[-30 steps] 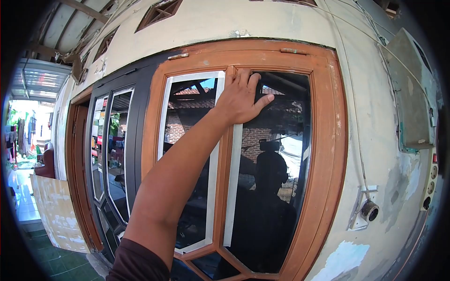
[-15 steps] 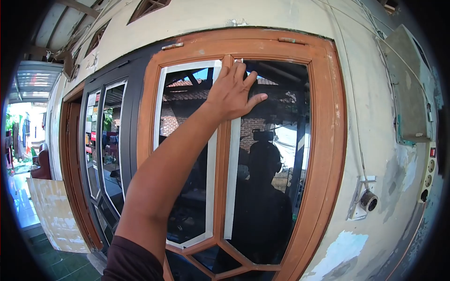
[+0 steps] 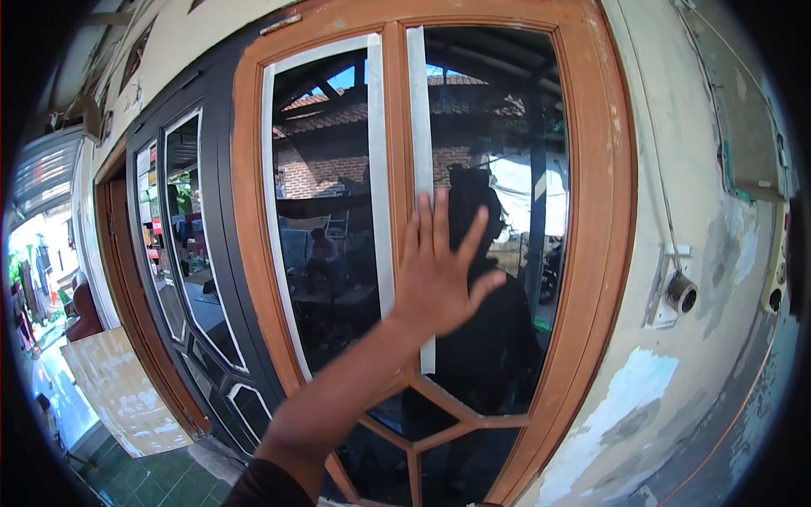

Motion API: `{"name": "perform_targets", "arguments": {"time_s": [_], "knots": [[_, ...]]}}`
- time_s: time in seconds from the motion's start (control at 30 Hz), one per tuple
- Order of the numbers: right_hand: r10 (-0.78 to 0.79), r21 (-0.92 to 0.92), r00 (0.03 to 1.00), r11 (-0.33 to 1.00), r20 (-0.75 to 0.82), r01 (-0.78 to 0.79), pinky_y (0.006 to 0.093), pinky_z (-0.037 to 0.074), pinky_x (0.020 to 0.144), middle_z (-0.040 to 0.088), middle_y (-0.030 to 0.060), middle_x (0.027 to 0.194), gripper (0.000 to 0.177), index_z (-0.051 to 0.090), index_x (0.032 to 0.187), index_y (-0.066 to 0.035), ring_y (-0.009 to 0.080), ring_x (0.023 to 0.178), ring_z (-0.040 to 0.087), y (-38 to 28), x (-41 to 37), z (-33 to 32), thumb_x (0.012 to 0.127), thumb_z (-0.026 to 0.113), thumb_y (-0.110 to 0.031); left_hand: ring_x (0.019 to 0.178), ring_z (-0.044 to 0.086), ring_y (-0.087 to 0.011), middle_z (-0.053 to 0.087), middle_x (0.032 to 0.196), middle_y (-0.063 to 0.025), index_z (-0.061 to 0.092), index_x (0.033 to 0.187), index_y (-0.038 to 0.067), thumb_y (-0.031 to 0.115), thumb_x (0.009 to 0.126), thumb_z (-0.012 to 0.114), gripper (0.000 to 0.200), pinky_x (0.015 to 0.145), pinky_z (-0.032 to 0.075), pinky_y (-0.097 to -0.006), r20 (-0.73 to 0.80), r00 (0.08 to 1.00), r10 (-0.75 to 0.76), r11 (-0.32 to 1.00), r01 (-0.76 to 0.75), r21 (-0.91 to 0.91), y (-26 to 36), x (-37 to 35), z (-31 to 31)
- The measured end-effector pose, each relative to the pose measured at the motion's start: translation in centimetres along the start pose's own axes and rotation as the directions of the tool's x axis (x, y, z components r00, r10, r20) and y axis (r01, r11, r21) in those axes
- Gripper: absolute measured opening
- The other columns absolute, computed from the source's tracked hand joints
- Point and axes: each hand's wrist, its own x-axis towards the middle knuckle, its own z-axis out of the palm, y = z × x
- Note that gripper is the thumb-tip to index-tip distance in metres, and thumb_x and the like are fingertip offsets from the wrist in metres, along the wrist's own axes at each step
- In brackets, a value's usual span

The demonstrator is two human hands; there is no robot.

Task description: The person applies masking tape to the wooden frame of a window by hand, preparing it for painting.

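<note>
At the window: the left hand [image 3: 435,283] lay flat on the right pane [image 3: 507,152], over the white tape [image 3: 417,118] just beside the mullion [image 3: 395,127].
Grip: wide, fingers spread upward, thumb out, holding nothing; the hand looked slightly blurred.
Tape: upright along the pane's left edge, its lower part hidden behind the palm; a second strip [image 3: 378,169] stood across the mullion.
Right hand: out of view.
Doing it well: probably a flat palm and even pressure, fingers kept on the tape and parallel to the mullion, so no edge lifted or wrinkled.
</note>
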Motion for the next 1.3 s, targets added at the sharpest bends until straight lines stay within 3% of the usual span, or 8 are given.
{"name": "perform_targets", "arguments": {"time_s": [0.33,0.53,0.7,0.73,0.83,0.93,1.07,1.3], "knots": [[-0.065,-0.081,0.992,0.995,-0.104,0.057,0.031,0.056,0.068,0.06,0.0053,0.094,0.063,0.058,0.143,-0.006,0.0159,0.085,0.061,0.7,-5.2,6.1,0.085,0.075,0.009,0.152,0.017,-0.07,0.016,0.169,-0.0423,0.043,0.166,0.025,0.073,0.103,0.047,0.079,0.119,0.025,-0.0739,0.406,0.914,0.008,0.983,0.067,-0.172,8.1,-20.6,1.7],[0.035,-0.134,0.971,0.989,-0.236,-0.068,0.0302,0.055,0.062,0.061,0.007,0.094,0.062,0.059,0.141,-0.007,0.0162,0.082,0.061,-2.3,-9.3,9.8,0.084,0.074,0.011,0.145,0.045,-0.0533,0.042,0.156,-0.0356,0.041,0.166,0.018,0.06,0.109,0.049,0.072,0.116,0.038,-0.0609,0.447,0.869,0.21,0.876,0.035,-0.481,7.9,-23.8,-1.8],[0.064,0.173,0.9,0.985,-0.431,0.013,0.0316,0.058,0.065,0.065,0.0091,0.095,0.044,0.062,0.131,-0.003,0.0176,0.083,0.067,-5.2,-10.3,11.4,0.09,0.069,0.01,0.115,0.069,-0.0367,0.064,0.135,-0.0227,0.056,0.15,0.005,0.039,0.112,0.056,0.051,0.096,0.053,-0.0479,0.598,0.757,0.264,0.374,0.491,-0.787,11.0,-33.8,-5.0],[0.1,0.221,0.911,0.975,-0.401,-0.01,0.0321,0.06,0.081,0.051,0.0049,0.112,0.069,0.045,0.134,-0.01,0.0164,0.095,0.063,-2.7,-10.8,11.0,0.081,0.083,0.011,0.108,0.072,-0.0346,0.068,0.13,-0.0205,0.06,0.145,0.002,0.036,0.112,0.057,0.047,0.09,0.056,-0.0463,0.639,0.71,0.295,0.289,0.571,-0.768,12.1,-36.7,-6.2],[0.034,0.184,0.902,0.982,-0.431,0.051,0.0308,0.058,0.077,0.048,0.0088,0.116,0.075,0.032,0.14,-0.007,0.016,0.1,0.062,-8.9,-9.8,10.3,0.085,0.079,0.012,0.106,0.074,-0.0294,0.071,0.12,-0.0198,0.066,0.135,0.0,0.032,0.111,0.058,0.041,0.092,0.056,-0.042,0.859,0.451,0.245,-0.099,0.892,-0.44,14.4,-42.7,-10.5],[-0.168,0.117,0.869,0.961,-0.465,0.249,0.0319,0.057,0.083,0.042,0.0087,0.125,0.091,0.024,0.156,-0.009,0.0181,0.104,0.062,-10.0,-8.4,10.8,0.084,0.073,0.02,0.105,0.073,-0.0289,0.072,0.115,-0.0195,0.066,0.133,-0.002,0.028,0.106,0.066,0.041,0.091,0.055,-0.0408,0.74,0.661,0.125,-0.108,0.75,-0.652,13.7,-43.8,-14.4],[-0.202,0.32,0.824,0.852,-0.53,0.414,0.0317,0.055,0.09,0.042,0.0059,0.124,0.084,0.034,0.158,-0.006,0.0162,0.106,0.061,-10.5,-6.4,13.8,0.087,0.068,0.022,0.098,0.072,-0.032,0.073,0.112,-0.0201,0.068,0.13,-0.001,0.023,0.097,0.076,0.042,0.093,0.052,-0.0437,0.69,0.724,-0.008,-0.063,0.688,-0.723,13.0,-42.3,-16.9],[-0.189,0.35,0.864,0.858,-0.467,0.376,0.0281,0.052,0.095,0.052,0.0043,0.116,0.03,0.071,0.121,0.002,0.014,0.111,0.058,-10.4,-4.4,16.1,0.094,0.069,0.015,0.09,0.073,-0.0315,0.075,0.094,-0.0129,0.074,0.117,0.003,0.02,0.091,0.082,0.032,0.092,0.047,-0.0455,0.61,0.777,0.155,0.302,0.55,-0.778,8.6,-42.9,-15.1]]}}
